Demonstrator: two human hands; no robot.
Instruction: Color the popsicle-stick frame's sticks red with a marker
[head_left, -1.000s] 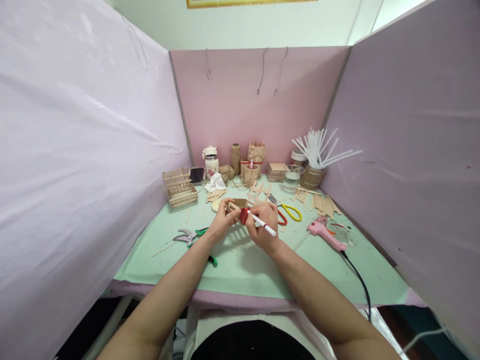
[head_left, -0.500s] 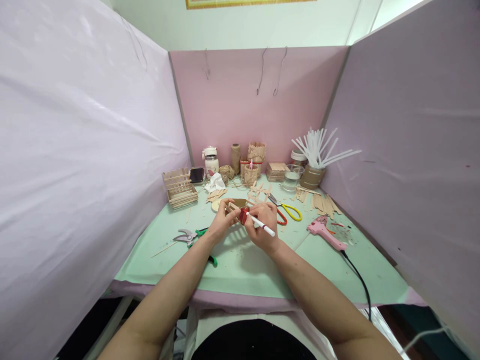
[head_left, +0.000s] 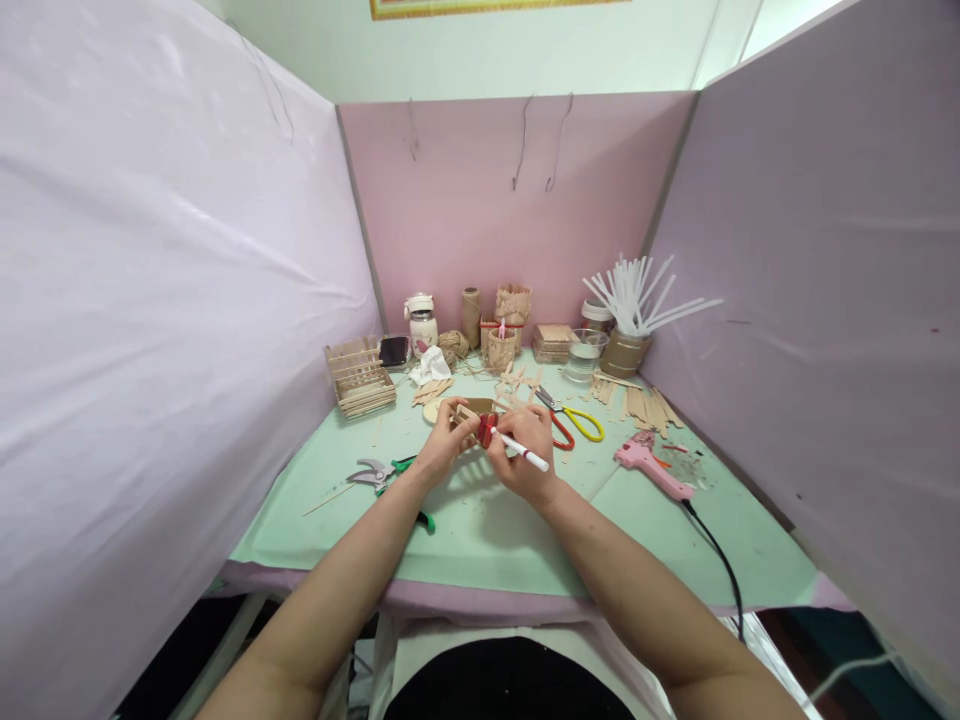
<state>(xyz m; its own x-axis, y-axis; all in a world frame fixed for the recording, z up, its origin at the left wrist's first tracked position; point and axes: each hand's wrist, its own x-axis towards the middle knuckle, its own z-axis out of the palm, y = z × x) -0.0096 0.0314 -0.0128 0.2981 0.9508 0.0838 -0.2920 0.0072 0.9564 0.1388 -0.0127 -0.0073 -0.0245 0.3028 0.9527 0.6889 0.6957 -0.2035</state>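
My left hand [head_left: 445, 438] is closed on a small wooden craft piece [head_left: 466, 413], part of which is coloured red [head_left: 485, 430]. In my right hand [head_left: 534, 440] is a white marker [head_left: 527, 454] with a dark red band, its tip at or close to the red part. The fingers of both hands hide much of the piece. Pruning shears [head_left: 369, 474] with green handles lie left of my left forearm, partly covered by it. Just beyond my right hand are scissors [head_left: 583, 424] with red and yellow handles.
A pink glue gun [head_left: 651, 468] with a black cord lies on the right. Flat wooden sticks [head_left: 646, 408], a clear cup [head_left: 585, 357] and a jar of white glue sticks [head_left: 626, 350] stand behind it. A slatted wooden rack [head_left: 361, 385] sits at the left edge.
The marker has shifted very slightly, its tip staying by the red part. My left hand keeps its grip, and the things on the table are unmoved.
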